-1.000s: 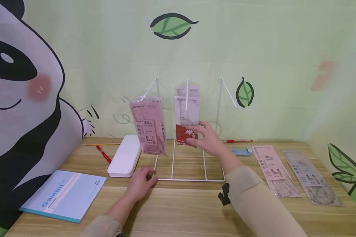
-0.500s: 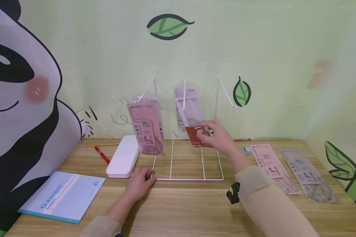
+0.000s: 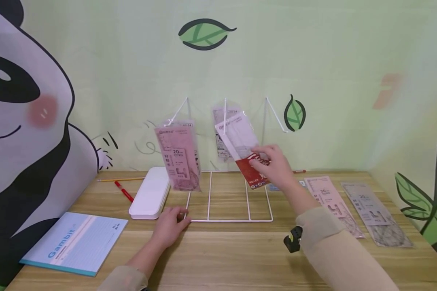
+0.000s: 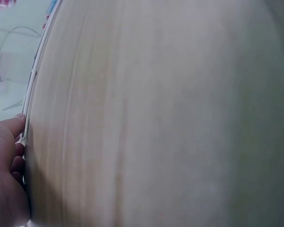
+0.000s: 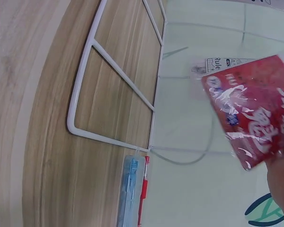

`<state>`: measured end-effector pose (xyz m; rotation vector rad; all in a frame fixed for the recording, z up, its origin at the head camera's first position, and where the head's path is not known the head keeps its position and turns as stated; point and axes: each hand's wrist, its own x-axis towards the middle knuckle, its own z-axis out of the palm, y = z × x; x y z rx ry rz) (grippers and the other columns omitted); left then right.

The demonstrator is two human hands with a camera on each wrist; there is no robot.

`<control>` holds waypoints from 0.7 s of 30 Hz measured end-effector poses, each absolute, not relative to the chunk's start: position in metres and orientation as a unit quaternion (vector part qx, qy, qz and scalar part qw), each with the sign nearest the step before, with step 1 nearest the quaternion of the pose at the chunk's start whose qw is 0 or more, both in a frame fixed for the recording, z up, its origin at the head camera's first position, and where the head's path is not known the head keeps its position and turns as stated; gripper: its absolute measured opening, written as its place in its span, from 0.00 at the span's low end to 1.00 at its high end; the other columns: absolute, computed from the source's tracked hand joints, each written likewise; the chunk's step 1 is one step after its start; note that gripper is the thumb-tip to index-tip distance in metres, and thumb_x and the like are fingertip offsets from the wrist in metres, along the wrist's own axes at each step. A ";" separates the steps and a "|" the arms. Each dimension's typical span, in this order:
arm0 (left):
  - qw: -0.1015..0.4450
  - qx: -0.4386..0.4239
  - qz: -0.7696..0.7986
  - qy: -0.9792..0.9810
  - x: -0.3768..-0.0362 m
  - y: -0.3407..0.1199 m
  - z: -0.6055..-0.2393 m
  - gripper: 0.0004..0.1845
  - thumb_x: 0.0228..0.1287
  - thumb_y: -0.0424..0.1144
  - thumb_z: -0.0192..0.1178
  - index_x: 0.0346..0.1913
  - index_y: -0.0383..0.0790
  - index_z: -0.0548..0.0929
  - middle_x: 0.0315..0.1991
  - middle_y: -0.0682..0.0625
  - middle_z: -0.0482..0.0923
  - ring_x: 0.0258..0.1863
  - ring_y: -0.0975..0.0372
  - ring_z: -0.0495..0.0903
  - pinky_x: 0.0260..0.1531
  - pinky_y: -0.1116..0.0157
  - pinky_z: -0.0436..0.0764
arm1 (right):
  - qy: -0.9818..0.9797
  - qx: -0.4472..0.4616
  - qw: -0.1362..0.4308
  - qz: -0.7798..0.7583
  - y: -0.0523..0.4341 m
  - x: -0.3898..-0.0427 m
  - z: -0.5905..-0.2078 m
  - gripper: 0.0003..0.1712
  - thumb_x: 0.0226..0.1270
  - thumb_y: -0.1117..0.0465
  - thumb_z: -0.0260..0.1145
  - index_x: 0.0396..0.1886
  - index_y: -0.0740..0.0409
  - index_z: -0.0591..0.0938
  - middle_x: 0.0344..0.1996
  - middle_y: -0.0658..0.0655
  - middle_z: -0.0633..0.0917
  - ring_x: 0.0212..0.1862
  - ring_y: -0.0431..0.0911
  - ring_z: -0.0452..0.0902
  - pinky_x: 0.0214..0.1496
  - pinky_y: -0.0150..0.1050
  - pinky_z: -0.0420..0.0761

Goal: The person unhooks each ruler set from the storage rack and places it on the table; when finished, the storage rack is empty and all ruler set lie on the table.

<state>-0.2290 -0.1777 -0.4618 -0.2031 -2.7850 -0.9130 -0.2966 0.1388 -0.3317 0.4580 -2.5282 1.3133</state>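
Note:
My right hand (image 3: 276, 165) pinches the red lower part of a plastic ruler set packet (image 3: 245, 171). The packet slants, its top up and to the left by the middle hook (image 3: 225, 117) of a white wire display rack (image 3: 236, 221); whether the hook runs through it I cannot tell. Another packet (image 3: 222, 139) hangs behind it. On the left hook hangs a pink ruler set packet (image 3: 178, 157). With thumb and curled fingers, my left hand (image 3: 169, 228) holds the rack's front left corner; in the left wrist view the thumb lies along the wire.
Left lie a white case (image 3: 151, 193), a notebook (image 3: 74, 242), a red pen (image 3: 124, 191) and a pencil (image 3: 120, 179). To the right are a pink packet (image 3: 331, 204) and a grey packet (image 3: 376, 214). A blue item in clear wrap (image 5: 128, 187) sits by the rack.
My right hand has drawn the red-bottomed packet's lower end rightward, so it went from upright to slanting and uncovers the packet behind. My left hand stays on the rack corner.

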 end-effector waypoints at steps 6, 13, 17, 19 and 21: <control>0.102 -0.071 -0.312 -0.942 -0.229 -0.177 -0.461 0.12 0.57 0.39 0.65 0.43 0.39 0.81 0.33 0.49 0.75 0.39 0.54 0.73 0.42 0.56 0.71 | -0.865 0.143 0.155 0.456 0.143 -0.291 -0.330 0.26 0.61 0.57 0.67 0.60 0.52 0.75 0.52 0.61 0.68 0.51 0.54 0.67 0.51 0.52 0.72; 0.108 -0.072 -0.315 -0.940 -0.230 -0.177 -0.462 0.12 0.57 0.38 0.65 0.43 0.39 0.81 0.34 0.48 0.75 0.39 0.54 0.73 0.41 0.55 0.72 | -0.887 0.141 0.183 0.400 0.143 -0.289 -0.325 0.31 0.60 0.52 0.68 0.63 0.49 0.73 0.50 0.59 0.69 0.47 0.50 0.67 0.45 0.48 0.74; 0.109 -0.071 -0.315 -0.940 -0.230 -0.178 -0.462 0.12 0.57 0.39 0.65 0.44 0.39 0.81 0.34 0.48 0.75 0.39 0.55 0.73 0.41 0.55 0.72 | -0.892 0.141 0.190 0.387 0.144 -0.287 -0.322 0.31 0.59 0.50 0.68 0.63 0.48 0.73 0.50 0.58 0.69 0.45 0.49 0.66 0.42 0.46 0.74; 0.107 -0.074 -0.314 -0.940 -0.230 -0.177 -0.462 0.12 0.57 0.38 0.65 0.43 0.39 0.81 0.34 0.48 0.75 0.39 0.55 0.73 0.41 0.55 0.72 | -0.895 0.137 0.189 0.381 0.145 -0.285 -0.321 0.31 0.59 0.49 0.68 0.63 0.48 0.73 0.50 0.58 0.69 0.44 0.49 0.67 0.41 0.45 0.74; 0.106 -0.076 -0.313 -0.941 -0.230 -0.176 -0.462 0.12 0.57 0.38 0.65 0.43 0.39 0.81 0.34 0.48 0.75 0.39 0.55 0.73 0.41 0.55 0.72 | -0.897 0.134 0.188 0.378 0.147 -0.284 -0.320 0.31 0.59 0.49 0.68 0.63 0.47 0.73 0.50 0.58 0.69 0.44 0.49 0.67 0.39 0.45 0.75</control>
